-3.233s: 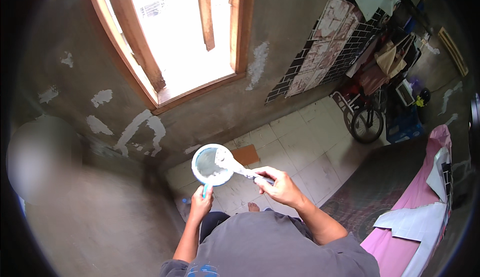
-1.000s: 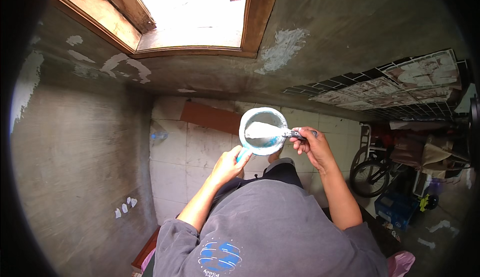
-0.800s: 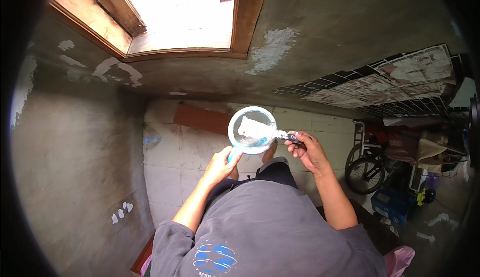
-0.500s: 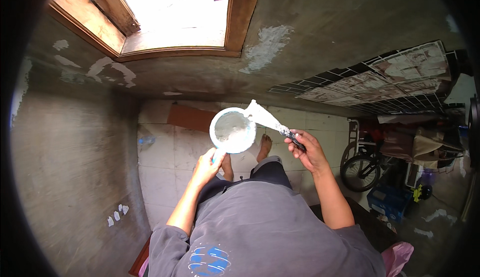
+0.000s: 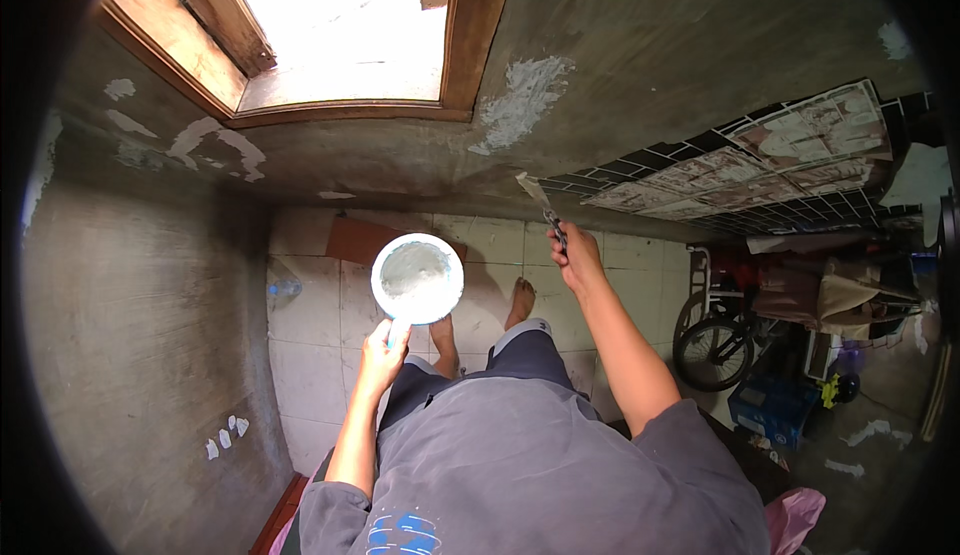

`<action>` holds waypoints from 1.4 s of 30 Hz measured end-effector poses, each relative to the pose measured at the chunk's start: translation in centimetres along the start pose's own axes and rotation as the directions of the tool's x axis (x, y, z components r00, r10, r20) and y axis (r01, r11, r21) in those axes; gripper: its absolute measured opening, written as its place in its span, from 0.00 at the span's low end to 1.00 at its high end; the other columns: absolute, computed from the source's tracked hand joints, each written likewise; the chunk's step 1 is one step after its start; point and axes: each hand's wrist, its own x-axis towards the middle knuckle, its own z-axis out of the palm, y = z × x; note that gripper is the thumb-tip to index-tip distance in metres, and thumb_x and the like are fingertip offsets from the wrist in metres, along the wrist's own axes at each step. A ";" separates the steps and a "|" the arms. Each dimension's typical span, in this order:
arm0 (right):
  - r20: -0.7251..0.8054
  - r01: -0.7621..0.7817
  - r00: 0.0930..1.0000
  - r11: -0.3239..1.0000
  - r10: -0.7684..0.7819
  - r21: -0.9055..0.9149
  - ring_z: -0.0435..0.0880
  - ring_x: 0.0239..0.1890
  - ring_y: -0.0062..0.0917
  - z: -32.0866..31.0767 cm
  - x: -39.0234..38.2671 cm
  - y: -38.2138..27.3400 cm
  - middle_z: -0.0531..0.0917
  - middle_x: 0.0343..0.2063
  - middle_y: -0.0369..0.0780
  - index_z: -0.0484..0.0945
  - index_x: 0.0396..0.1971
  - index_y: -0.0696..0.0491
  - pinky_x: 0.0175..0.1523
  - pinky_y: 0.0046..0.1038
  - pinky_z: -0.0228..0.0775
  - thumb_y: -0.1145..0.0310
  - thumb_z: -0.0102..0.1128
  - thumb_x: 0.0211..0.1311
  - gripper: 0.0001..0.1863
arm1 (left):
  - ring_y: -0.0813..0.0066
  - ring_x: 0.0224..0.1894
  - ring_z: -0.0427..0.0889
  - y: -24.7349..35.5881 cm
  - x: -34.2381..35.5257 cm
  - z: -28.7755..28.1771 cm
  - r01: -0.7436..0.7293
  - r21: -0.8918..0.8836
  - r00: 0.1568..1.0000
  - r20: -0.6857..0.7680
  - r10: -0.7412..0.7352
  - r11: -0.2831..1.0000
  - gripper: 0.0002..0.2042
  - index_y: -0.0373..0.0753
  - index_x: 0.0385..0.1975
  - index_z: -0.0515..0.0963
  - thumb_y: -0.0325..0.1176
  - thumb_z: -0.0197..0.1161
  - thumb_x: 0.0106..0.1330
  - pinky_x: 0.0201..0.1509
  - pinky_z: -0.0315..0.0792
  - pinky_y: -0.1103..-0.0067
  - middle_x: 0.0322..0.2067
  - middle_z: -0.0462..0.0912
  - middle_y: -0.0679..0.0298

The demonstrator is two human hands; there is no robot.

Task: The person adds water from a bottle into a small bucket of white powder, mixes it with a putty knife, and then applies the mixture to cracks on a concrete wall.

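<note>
My left hand point(image 5: 379, 355) is closed round the handle of a round dipper point(image 5: 450, 300), which holds white paste point(image 5: 415, 268). In my right hand point(image 5: 577, 255) is a putty knife point(image 5: 535, 191) with a dark handle. Its blade carries some white paste and reaches up against or close to the grey wall; whether it touches, I cannot tell. Right of the window, a broad white patch point(image 5: 523, 100) is smeared on that wall, above and slightly left of the blade.
A wooden window frame point(image 5: 350, 112) is at the upper left. Sheets in a black grid rack point(image 5: 700, 177) hang on the wall to the right. Below them stand a bicycle point(image 5: 714, 350) and a blue box point(image 5: 770, 410). A reddish-brown board point(image 5: 352, 240) lies on the tiles by the wall.
My right hand has carried the putty knife away from the dipper's rim, up toward the wall. The dipper in my left hand has shifted left and slightly down.
</note>
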 end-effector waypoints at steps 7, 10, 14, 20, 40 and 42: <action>-0.092 -0.075 0.992 0.983 0.091 0.169 0.68 0.20 0.18 4.7 4.6 -2.5 0.77 0.28 0.43 0.70 0.37 0.60 0.18 0.21 0.55 0.72 0.49 0.74 0.07 | 0.84 0.17 0.70 0.4 -1.4 -0.2 0.030 -0.034 0.998 -0.048 -0.031 0.999 0.16 0.38 0.28 0.74 0.43 0.63 0.74 0.21 0.64 0.80 0.16 0.73 0.70; -0.128 -0.071 0.987 0.980 0.095 0.184 0.67 0.19 0.19 7.1 4.5 -4.6 0.76 0.26 0.43 0.70 0.35 0.60 0.18 0.21 0.55 0.74 0.48 0.72 0.06 | 0.79 0.23 0.74 0.5 -1.8 -0.3 0.113 -0.024 0.993 -0.042 -0.114 0.993 0.16 0.36 0.28 0.73 0.41 0.65 0.72 0.28 0.70 0.75 0.18 0.76 0.65; -0.116 -0.088 0.986 0.969 0.117 0.231 0.65 0.18 0.20 9.0 5.1 -7.0 0.73 0.24 0.42 0.68 0.32 0.59 0.18 0.22 0.53 0.77 0.47 0.70 0.05 | 0.84 0.19 0.71 -0.5 -1.6 0.0 0.027 -0.021 0.998 -0.062 -0.028 0.999 0.15 0.38 0.29 0.74 0.42 0.64 0.74 0.22 0.65 0.80 0.17 0.74 0.70; -0.074 -0.078 0.992 0.966 0.099 0.245 0.64 0.17 0.21 8.6 5.1 -9.9 0.72 0.23 0.43 0.66 0.31 0.60 0.18 0.22 0.53 0.79 0.47 0.68 0.04 | 0.78 0.23 0.74 0.0 -0.8 0.0 0.057 -0.040 0.998 -0.032 -0.058 0.998 0.16 0.36 0.28 0.73 0.41 0.65 0.72 0.29 0.70 0.74 0.18 0.75 0.64; -0.021 -0.096 0.995 0.977 0.102 0.191 0.64 0.20 0.25 8.7 9.3 -9.7 0.67 0.26 0.44 0.59 0.32 0.59 0.19 0.24 0.55 0.82 0.47 0.63 0.07 | 0.76 0.24 0.76 1.1 -1.4 -0.4 0.050 0.065 0.998 -0.027 -0.048 0.997 0.17 0.35 0.30 0.74 0.44 0.65 0.72 0.30 0.72 0.73 0.19 0.78 0.62; 0.008 -0.092 0.996 0.979 0.092 0.179 0.63 0.20 0.25 9.9 8.1 -11.1 0.66 0.26 0.43 0.57 0.31 0.58 0.20 0.24 0.55 0.82 0.47 0.62 0.08 | 0.76 0.24 0.76 1.3 -1.5 -0.3 0.031 0.051 0.999 -0.037 -0.029 0.998 0.17 0.35 0.30 0.74 0.44 0.64 0.72 0.30 0.72 0.73 0.19 0.78 0.61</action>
